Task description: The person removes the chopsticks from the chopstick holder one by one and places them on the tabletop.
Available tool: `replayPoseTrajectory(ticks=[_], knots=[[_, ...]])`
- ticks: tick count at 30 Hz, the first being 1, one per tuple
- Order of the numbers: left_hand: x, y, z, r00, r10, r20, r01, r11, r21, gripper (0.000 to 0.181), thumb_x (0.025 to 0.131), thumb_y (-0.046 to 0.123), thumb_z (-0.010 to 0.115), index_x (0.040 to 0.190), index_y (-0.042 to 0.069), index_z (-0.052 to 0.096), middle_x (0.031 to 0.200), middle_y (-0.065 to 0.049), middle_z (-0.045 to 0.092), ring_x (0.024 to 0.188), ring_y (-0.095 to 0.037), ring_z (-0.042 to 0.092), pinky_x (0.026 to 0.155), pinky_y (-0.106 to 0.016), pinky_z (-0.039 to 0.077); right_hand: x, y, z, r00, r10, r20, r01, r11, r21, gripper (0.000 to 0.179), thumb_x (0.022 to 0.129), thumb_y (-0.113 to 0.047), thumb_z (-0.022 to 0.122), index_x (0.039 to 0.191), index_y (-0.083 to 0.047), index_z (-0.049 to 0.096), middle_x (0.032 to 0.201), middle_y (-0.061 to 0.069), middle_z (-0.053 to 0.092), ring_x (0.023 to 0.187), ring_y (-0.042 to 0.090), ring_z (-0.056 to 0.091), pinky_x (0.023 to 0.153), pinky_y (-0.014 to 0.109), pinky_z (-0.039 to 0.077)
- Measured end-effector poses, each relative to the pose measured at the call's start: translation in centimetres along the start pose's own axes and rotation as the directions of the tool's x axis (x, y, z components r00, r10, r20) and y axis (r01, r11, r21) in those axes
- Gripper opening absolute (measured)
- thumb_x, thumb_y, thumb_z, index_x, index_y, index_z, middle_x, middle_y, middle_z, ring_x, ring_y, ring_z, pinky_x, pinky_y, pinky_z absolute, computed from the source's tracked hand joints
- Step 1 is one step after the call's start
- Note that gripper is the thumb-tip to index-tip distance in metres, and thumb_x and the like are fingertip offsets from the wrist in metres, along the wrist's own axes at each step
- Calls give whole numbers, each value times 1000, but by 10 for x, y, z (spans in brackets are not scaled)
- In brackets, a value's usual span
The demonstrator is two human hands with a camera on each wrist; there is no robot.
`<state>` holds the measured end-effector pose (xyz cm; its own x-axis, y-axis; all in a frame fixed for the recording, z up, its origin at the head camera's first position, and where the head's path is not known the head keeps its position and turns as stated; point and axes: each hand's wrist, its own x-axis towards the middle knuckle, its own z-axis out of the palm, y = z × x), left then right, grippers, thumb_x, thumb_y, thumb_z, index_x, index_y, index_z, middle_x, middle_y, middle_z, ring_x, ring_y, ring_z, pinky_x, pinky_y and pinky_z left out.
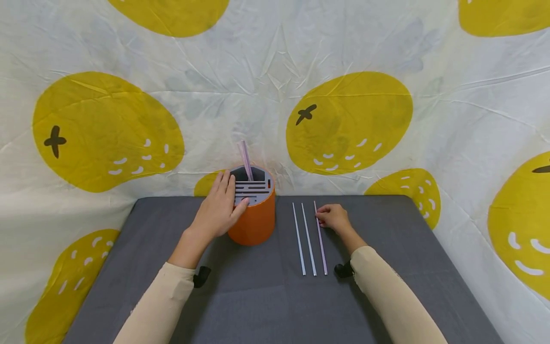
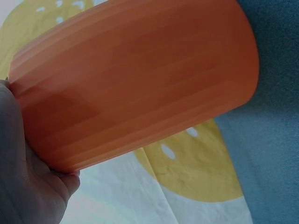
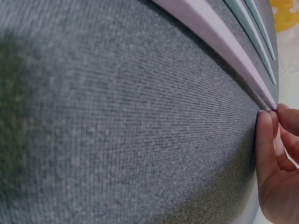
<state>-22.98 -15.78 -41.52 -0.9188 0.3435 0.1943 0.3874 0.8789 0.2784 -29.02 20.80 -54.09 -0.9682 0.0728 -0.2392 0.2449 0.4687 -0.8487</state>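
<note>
An orange round utensil holder [image 1: 252, 227] with a grey slotted top [image 1: 253, 185] stands upright on the table. My left hand [image 1: 219, 203] rests on its left rim, fingers straight and thumb across the front edge; in the left wrist view the orange wall [image 2: 140, 88] fills most of the picture. A pink chopstick [image 1: 321, 248] lies right of the holder. Near its far, thinner end, my right hand [image 1: 335, 217] pinches it between thumb and fingers. To its left lie two pale blue chopsticks, a nearer one [image 1: 309, 239] and a farther one [image 1: 298, 239].
Pink and purple chopsticks [image 1: 245, 157] stand in the holder's rear compartment. Dark grey cloth [image 1: 258, 306] covers the table. Behind it hangs a white curtain [image 1: 258, 62] printed with yellow fruit.
</note>
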Motion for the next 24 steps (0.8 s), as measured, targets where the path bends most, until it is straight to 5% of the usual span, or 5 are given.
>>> replayPoseTrajectory(ticks=[13, 24], knots=[[0, -2, 0, 1000, 2, -10, -2, 1000, 6, 85, 108, 57, 36, 163, -5, 16, 172, -23, 8, 161, -39, 4, 128, -54, 19, 0, 3, 3, 993, -101, -59, 94, 990, -106, 16, 94, -8, 74, 103, 5, 78, 82, 11, 75, 62, 5, 66, 58, 21, 59], [0, -1, 1, 1000, 6, -13, -6, 1000, 7, 84, 108, 55, 38, 163, -5, 17, 172, -23, 9, 161, -40, 5, 128, -54, 18, -7, -5, -2, 992, -125, -28, 123, 990, -72, 20, 96, -8, 71, 108, 8, 74, 88, 18, 76, 67, 11, 69, 62, 26, 62]])
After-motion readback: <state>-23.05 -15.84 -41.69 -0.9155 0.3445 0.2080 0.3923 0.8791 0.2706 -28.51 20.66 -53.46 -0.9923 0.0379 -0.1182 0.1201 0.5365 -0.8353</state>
